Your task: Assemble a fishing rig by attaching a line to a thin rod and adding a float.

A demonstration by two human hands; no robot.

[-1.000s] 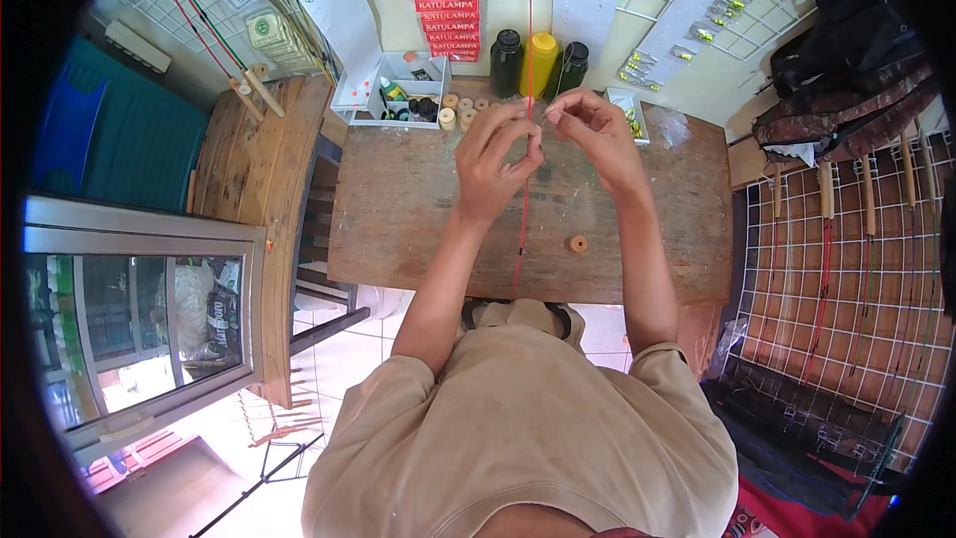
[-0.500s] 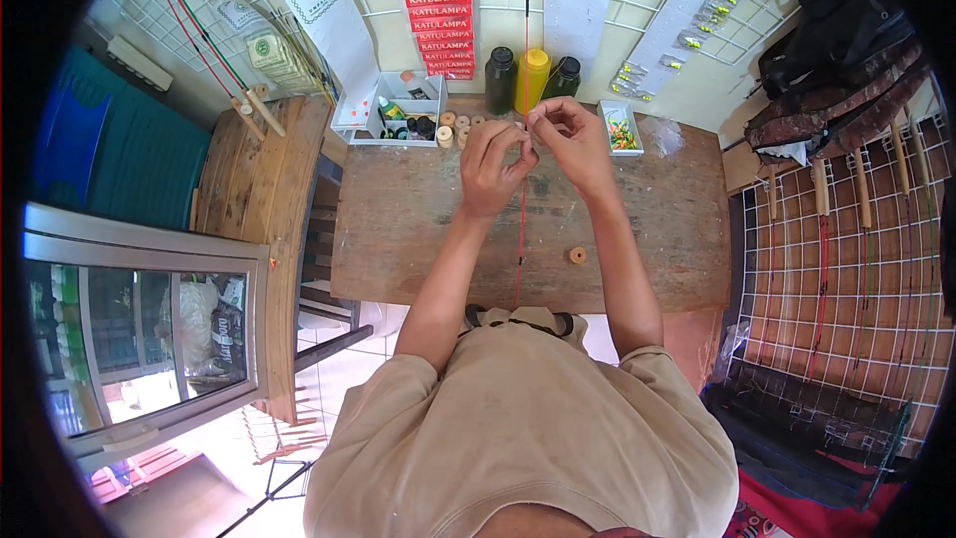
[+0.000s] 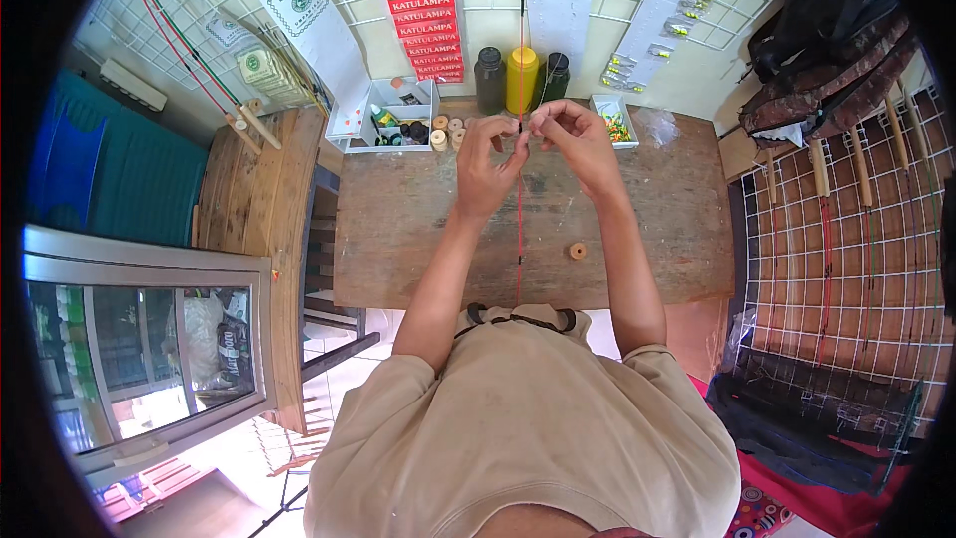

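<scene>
A thin red fishing rod [image 3: 520,204] with black bands and a pink tip runs upright through the middle of the view, over the table. My left hand [image 3: 486,167] has its thumb and fingertips closed around the rod at a dark band. Right beside it, my right hand [image 3: 582,147] makes a pinch close to the same spot. Whatever sits between its fingertips is too fine to make out; a faint thread-like line rises near them. On the table, nearer my right forearm, lies a small wooden ring [image 3: 578,251].
Along the back of the wooden table [image 3: 418,239] stand a white tray [image 3: 373,144] of small bottles, wooden spools [image 3: 438,139], a yellow bottle [image 3: 521,80] between two dark ones, and a white box [image 3: 627,144] of colourful small pieces. Rods hang on the right-hand rack [image 3: 797,269].
The view has shifted slightly. Both hands stay at the same band on the rod, while the left fingers and thumb have changed their pinch a little, spreading wider apart.
</scene>
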